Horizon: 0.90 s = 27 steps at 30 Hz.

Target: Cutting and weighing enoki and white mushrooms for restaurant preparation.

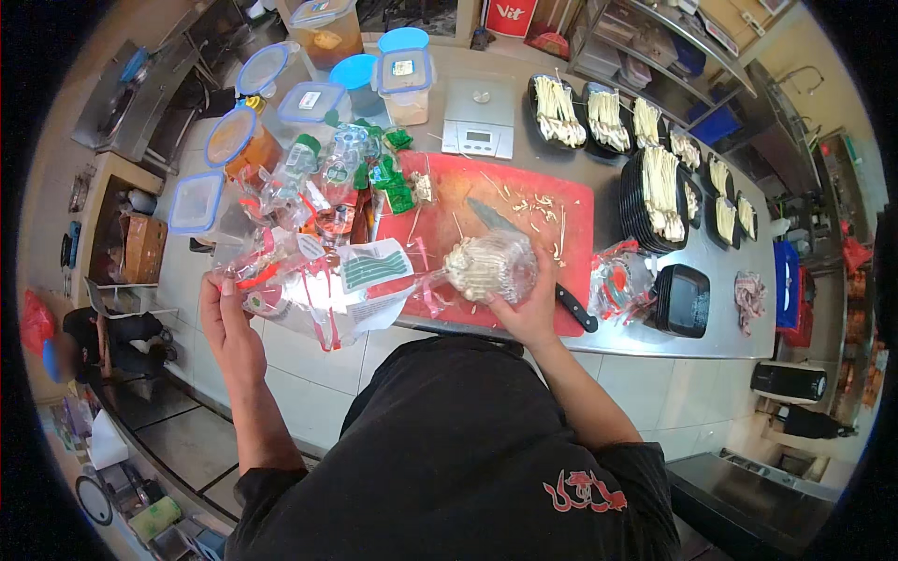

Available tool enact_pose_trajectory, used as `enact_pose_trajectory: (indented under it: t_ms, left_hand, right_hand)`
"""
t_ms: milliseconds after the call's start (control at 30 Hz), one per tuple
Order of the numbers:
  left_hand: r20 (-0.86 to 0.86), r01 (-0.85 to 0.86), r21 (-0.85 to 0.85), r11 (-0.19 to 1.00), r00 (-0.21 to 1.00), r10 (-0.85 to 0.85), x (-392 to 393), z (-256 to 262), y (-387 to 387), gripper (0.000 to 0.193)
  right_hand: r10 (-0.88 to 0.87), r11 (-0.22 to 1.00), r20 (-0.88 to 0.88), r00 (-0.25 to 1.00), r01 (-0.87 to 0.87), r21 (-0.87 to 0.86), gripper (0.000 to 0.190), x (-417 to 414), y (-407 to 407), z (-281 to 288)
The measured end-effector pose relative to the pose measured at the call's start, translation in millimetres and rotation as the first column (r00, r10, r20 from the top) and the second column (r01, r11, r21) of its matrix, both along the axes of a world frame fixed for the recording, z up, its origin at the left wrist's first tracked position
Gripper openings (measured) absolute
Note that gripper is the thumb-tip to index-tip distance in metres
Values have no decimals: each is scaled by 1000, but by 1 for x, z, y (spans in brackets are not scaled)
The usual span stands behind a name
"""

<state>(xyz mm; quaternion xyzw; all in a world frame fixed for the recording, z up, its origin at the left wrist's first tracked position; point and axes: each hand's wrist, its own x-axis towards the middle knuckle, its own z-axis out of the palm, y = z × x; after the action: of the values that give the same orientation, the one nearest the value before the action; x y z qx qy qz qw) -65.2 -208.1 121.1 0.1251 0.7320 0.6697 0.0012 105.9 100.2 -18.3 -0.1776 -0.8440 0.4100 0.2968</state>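
Observation:
My right hand is closed around the right side of a clear-wrapped bunch of enoki mushrooms, held over a red cutting board. Between the thumb and fingers of my left hand is the edge of a clear plastic packaging bag with red strips. Behind the bunch lies a kitchen knife; its blade shows beyond the wrapped bunch and its black handle rests at the board's right edge. Enoki scraps are scattered on the board.
Empty wrappers heap at the left, beside lidded plastic containers. A digital scale stands behind the board. At right are black trays of enoki, a tray stack, black trays, more packaging and a cloth.

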Motion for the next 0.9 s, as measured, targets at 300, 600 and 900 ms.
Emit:
enact_pose_trajectory:
  t_ms: [300,600,900]
  left_hand:
    - [-119,49,250,967,993,-19,-4,32,80,18]
    - [-193,655,48,755,747,-636,58,-9,218,12]
    - [-162,717,280,639,691,-705,70,-31,265,12]
  right_hand:
    - [-180,914,-432,884,-12,-407,66,8,7,53]
    - [-267,221,-486,832,-438,-872,58,14,-6,80]
    - [-226,-56,-484,845,-507,-860,58,31,-11,68]
